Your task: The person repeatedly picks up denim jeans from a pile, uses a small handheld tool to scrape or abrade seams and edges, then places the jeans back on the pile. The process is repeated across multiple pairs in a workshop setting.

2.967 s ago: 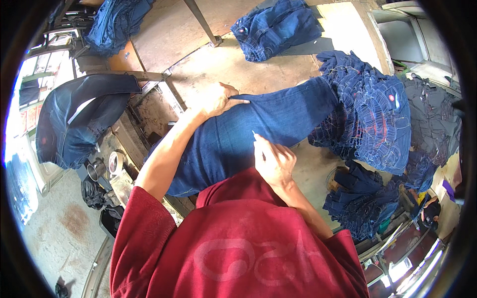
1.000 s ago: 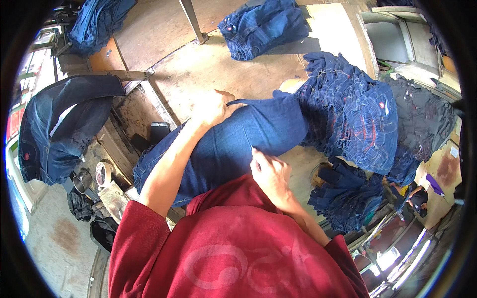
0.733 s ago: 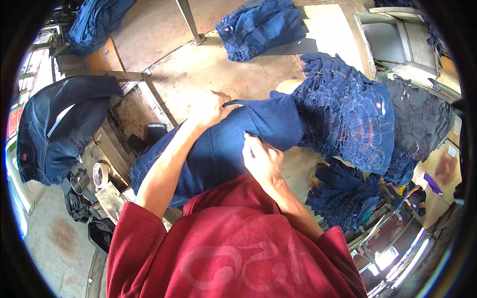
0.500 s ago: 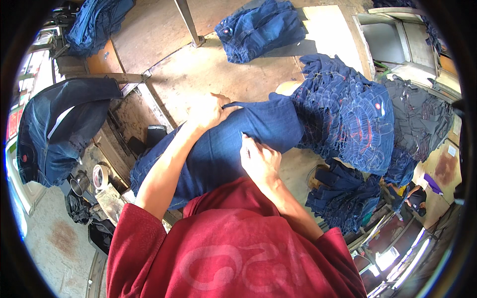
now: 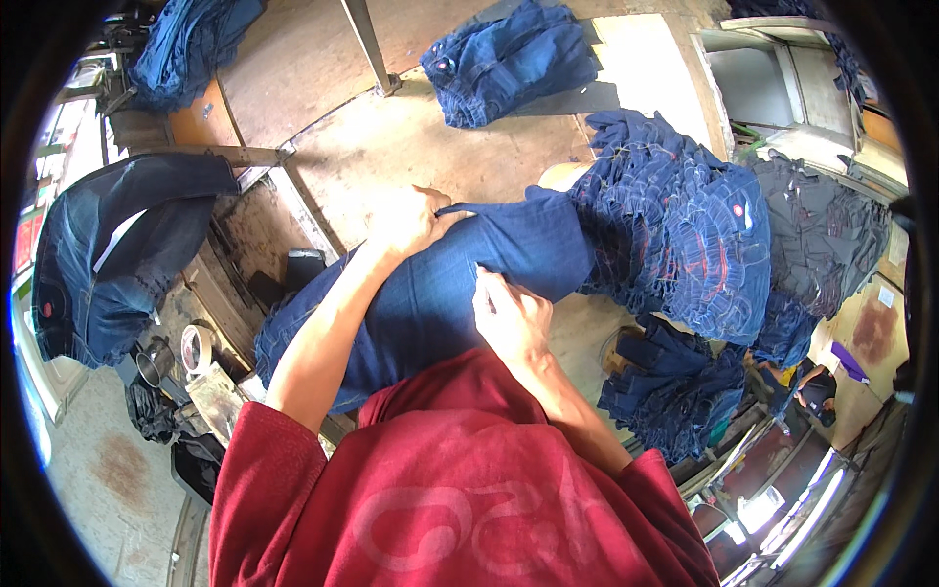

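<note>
Currently I see the left hand [image 5: 406,223] pinching the edge of the denim [image 5: 425,293]; right hand [image 5: 514,315] curled, pinching a slim tool [image 5: 477,268], mostly hidden. Denim: smooth, left of the ruffled pile [image 5: 690,235].

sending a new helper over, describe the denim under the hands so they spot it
Find the big crumpled denim pile right of centre. To its left, beyond the dark red shirt, lies the denim piece, its far edge gripped by the left hand, the right hand over its middle. Its fairly smooth face sets it apart from the bunched, red-streaked pile.
</note>
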`<state>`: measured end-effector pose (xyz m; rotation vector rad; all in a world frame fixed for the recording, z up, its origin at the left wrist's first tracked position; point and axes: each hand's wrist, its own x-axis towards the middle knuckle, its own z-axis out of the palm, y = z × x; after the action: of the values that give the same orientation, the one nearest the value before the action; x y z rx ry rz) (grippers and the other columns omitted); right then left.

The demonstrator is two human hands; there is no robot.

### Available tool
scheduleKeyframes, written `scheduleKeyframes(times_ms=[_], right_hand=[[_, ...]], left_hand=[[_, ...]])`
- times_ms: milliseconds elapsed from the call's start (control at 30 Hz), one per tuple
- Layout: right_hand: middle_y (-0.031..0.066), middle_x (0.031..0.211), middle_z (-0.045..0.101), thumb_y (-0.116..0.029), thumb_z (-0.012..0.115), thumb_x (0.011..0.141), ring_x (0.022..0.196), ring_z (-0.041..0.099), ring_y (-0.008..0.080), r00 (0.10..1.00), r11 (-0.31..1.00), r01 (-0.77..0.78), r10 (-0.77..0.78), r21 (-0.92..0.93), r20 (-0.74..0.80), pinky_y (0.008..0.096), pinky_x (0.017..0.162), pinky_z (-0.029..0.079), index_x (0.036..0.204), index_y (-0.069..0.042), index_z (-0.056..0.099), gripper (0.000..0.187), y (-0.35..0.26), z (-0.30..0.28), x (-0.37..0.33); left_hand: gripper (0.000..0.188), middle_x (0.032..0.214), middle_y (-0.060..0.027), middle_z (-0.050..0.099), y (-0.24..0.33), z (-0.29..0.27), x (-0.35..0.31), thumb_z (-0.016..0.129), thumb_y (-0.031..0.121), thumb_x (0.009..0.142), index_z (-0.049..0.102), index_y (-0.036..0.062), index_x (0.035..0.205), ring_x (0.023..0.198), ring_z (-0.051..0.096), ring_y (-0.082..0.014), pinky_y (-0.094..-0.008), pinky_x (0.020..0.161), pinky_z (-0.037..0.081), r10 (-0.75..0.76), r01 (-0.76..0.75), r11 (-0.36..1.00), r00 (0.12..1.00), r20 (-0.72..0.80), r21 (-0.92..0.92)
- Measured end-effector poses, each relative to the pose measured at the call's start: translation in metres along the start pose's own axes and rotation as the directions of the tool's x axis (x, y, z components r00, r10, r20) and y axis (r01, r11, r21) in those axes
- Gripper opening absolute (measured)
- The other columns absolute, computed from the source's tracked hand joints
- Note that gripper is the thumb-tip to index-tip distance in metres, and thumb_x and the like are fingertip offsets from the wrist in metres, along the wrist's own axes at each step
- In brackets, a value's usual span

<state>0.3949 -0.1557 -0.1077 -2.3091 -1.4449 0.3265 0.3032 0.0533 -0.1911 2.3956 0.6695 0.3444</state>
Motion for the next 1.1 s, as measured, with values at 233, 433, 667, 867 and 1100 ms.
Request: scheduleKeyframes(times_ms=[233,433,667,867,1100], right_hand=[[0.0051,0.067,0.071,-0.013,0.075,0.095,0.056,0.072,0.0239,0.998,0.994,0.007,-0.001,-0.111,0.058,0.0390,0.050,0.059,0.105,-0.012,0.076,0.010,-0.007,-0.016,-0.012],[0.0046,0.067,0.071,-0.010,0.075,0.095,0.054,0.070,0.0231,0.999,0.997,0.014,-0.011,0.080,-0.037,0.0381,0.050,0.057,0.103,-0.012,0.075,0.008,0.005,-0.005,-0.004],[0.0038,0.068,0.072,-0.013,0.075,0.093,0.058,0.071,0.0234,0.999,0.998,0.027,-0.025,-0.049,0.043,0.0394,0.051,0.058,0.107,-0.014,0.075,0.013,0.005,-0.005,0.002],[0.0066,0.062,0.068,-0.013,0.076,0.096,0.052,0.069,0.0233,0.996,0.997,0.026,-0.020,-0.067,0.091,0.0375,0.050,0.056,0.091,-0.014,0.075,0.005,0.000,-0.018,0.001],[0.0075,0.065,0.070,-0.009,0.077,0.095,0.054,0.071,0.0239,1.000,0.993,-0.003,0.005,0.118,-0.022,0.0379,0.052,0.057,0.093,-0.010,0.074,0.004,0.002,-0.015,0.003]], left_hand=[[0.044,0.063,-0.0097,0.065,-0.003,0.003,-0.001,0.085,0.051,0.090,0.073,0.0118,0.074,0.054,0.065,-0.0311,-0.0422,0.054,0.052,0.035,-0.035,0.999,0.999,-0.037,0.003],[0.043,0.064,-0.0095,0.066,-0.002,0.002,0.001,0.086,0.050,0.089,0.074,0.0124,0.072,0.055,0.066,-0.0305,-0.0420,0.055,0.052,0.009,-0.011,0.999,0.999,-0.033,-0.045],[0.044,0.064,-0.0099,0.066,-0.001,0.001,0.001,0.086,0.050,0.089,0.074,0.0110,0.072,0.055,0.065,-0.0298,-0.0421,0.055,0.052,0.000,-0.001,0.999,1.000,-0.029,-0.041],[0.045,0.081,-0.0114,0.078,0.000,-0.002,0.000,0.079,0.056,0.093,0.084,0.0109,0.093,0.072,0.077,-0.0327,-0.0429,0.068,0.061,-0.090,0.091,0.996,0.983,0.158,0.005],[0.045,0.077,-0.0125,0.076,0.003,-0.007,0.005,0.079,0.055,0.093,0.084,0.0108,0.090,0.070,0.076,-0.0339,-0.0433,0.067,0.061,-0.081,0.081,0.997,0.985,0.151,0.009]])
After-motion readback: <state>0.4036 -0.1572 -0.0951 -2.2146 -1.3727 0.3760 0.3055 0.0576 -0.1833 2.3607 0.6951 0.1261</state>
